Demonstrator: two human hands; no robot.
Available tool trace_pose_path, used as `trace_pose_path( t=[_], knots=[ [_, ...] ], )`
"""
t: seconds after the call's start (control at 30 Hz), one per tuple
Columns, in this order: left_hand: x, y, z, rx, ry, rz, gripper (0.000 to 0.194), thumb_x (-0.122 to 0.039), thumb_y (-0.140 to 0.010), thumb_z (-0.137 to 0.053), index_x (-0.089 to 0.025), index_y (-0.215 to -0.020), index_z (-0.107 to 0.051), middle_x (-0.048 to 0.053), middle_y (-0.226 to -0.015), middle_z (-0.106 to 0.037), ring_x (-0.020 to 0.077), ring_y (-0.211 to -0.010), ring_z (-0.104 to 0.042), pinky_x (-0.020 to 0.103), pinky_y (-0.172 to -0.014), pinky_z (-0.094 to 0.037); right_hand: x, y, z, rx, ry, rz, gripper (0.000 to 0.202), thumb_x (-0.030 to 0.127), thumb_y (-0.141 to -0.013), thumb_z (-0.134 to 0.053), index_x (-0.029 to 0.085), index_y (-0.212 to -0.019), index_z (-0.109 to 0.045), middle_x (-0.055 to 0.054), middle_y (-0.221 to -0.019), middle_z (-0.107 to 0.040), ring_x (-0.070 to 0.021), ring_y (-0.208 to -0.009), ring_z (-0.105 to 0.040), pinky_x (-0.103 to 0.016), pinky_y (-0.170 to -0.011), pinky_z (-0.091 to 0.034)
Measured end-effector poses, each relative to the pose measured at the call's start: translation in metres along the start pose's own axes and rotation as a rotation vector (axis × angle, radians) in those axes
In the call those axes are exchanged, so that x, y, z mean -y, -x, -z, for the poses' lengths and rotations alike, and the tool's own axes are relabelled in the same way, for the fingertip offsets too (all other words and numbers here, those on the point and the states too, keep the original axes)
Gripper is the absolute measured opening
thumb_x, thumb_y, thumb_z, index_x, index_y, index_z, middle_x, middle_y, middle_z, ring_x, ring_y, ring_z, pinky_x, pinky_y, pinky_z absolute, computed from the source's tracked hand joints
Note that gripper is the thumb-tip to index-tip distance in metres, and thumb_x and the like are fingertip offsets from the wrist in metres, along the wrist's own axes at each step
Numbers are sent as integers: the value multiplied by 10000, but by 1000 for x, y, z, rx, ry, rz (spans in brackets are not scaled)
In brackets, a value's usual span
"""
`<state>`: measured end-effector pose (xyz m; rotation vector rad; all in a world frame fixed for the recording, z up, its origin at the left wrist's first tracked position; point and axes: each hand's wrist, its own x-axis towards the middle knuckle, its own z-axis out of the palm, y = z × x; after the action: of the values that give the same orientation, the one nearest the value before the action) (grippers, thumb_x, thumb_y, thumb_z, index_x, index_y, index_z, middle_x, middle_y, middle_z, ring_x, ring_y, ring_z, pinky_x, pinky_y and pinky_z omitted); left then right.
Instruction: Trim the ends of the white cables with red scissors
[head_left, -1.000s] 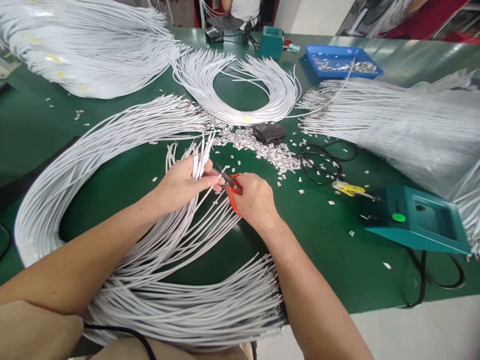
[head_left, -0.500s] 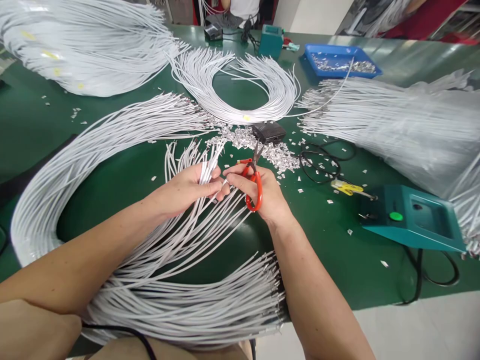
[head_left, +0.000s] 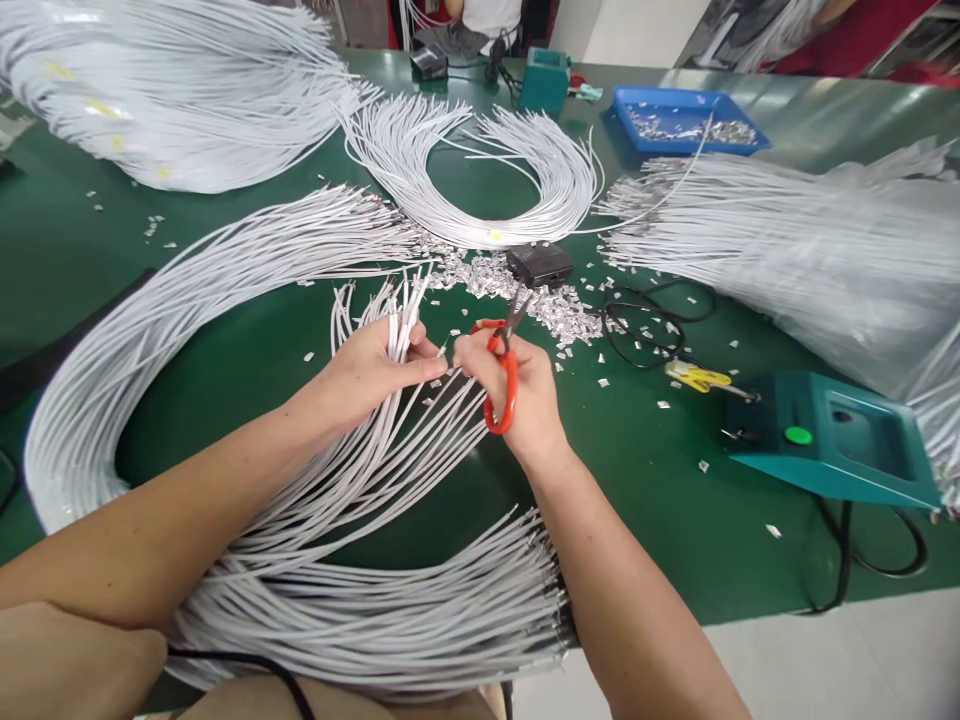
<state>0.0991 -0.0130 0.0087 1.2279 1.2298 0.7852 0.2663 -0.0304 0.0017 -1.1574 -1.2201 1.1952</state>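
Note:
Several white cables [head_left: 399, 340] are gripped in my left hand [head_left: 375, 368], their ends sticking up past the fingers. One cable end shows by my left thumb tip, close to the fingers of my right hand [head_left: 521, 385]. Red-handled scissors [head_left: 501, 385] rest in my right hand, blades pointing up and away; thumb and forefinger are pinched together, and I cannot tell whether they touch a cable. Below my hands spreads a loose fan of white cables [head_left: 360, 480]. Beyond the blades lies a pile of small silvery pieces [head_left: 487, 275] beside a black block [head_left: 540, 265].
A teal machine [head_left: 832, 440] with a green button stands right, a yellow clip [head_left: 697, 377] beside it. Cable bundles lie at upper left [head_left: 187, 90], upper middle [head_left: 510, 215], right [head_left: 787, 220] and near edge [head_left: 375, 630]. A blue tray [head_left: 686, 98] holds silvery bits. A person sits opposite.
My hands have drawn slightly apart, leaving a small gap between the fingertips. The scissors have shifted a little toward me with my right hand. The cables in my left hand moved slightly left.

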Motion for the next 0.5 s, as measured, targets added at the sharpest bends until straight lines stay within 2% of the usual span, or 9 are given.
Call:
trace_pose_path(
  t=[0.1,0.17,0.27,0.33,0.4,0.5],
  knots=[
    [-1,1,0,-3,-40,20,367,-354,-666,-811,-204,-819,-513,-19,-801,-625,165,-793,-606,330,-795,-470,-3,-3,2,-121,-49,-93,271,454,-782,-686,218,-660,-631,2,-712,-595,-151,-742,-542,-317,-762,-443],
    [-1,1,0,3,-41,30,373,-339,-652,-825,-206,-815,-517,-21,-796,-638,167,-785,-613,329,-786,-479,-5,-4,3,-50,-42,-128,248,453,-748,-719,212,-713,-675,-7,-767,-638,-156,-770,-566,-316,-773,-450],
    [0,1,4,78,-61,28,320,-350,-685,-815,-199,-871,-603,-6,-837,-667,171,-806,-624,324,-783,-487,-4,-4,3,57,-49,-147,244,432,-707,-757,197,-701,-692,3,-739,-640,-136,-704,-547,-306,-736,-448],
    [1,0,8,113,-51,32,308,-401,-742,-774,-206,-958,-674,18,-916,-691,186,-873,-637,326,-800,-492,-2,-5,4,-18,-47,-151,224,397,-704,-759,191,-671,-681,13,-710,-619,-122,-673,-521,-295,-716,-440],
    [1,-2,10,110,-18,46,336,-438,-779,-741,-216,-1029,-707,31,-960,-704,193,-919,-645,329,-827,-498,-1,-5,6,-156,-46,-147,191,365,-712,-753,191,-677,-682,22,-693,-600,-115,-665,-503,-287,-712,-436],
    [0,-2,10,107,9,62,379,-416,-755,-775,-206,-1064,-708,23,-880,-716,182,-869,-665,344,-865,-502,-2,-7,9,-251,-74,-120,156,345,-721,-741,194,-705,-705,22,-692,-608,-117,-679,-514,-283,-722,-444]
  ],
)
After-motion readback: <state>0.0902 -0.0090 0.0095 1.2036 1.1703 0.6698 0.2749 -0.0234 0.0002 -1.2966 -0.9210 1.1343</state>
